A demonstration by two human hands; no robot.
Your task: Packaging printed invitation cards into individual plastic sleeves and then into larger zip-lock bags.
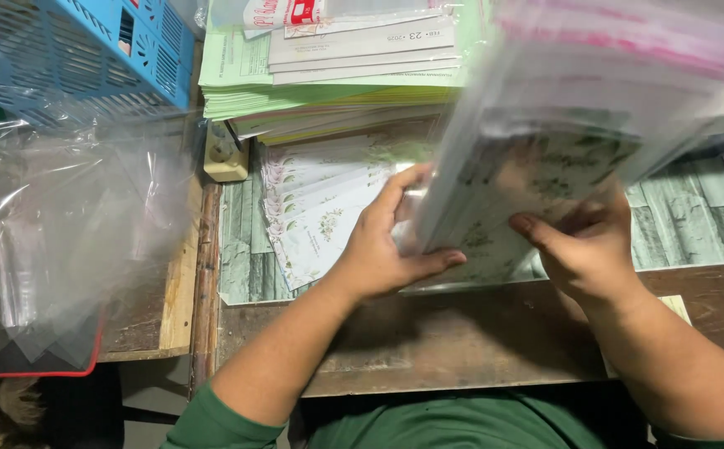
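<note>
Both hands hold up a thick, blurred stack of floral-printed cards in clear plastic sleeves (545,158), tilted towards me above the desk. My left hand (383,245) grips its lower left edge, thumb underneath. The lower right corner rests in my right hand (586,245), thumb across the front. A fanned spread of similar white floral cards (316,208) lies on the desk just left of my left hand.
A pile of green and white paper sheets (328,71) sits at the back. A blue plastic basket (87,50) stands top left, above loose clear plastic bags (71,233). The wooden desk (462,341) has a green plank-pattern surface (694,216). A small cream object (224,154) sits near the paper pile.
</note>
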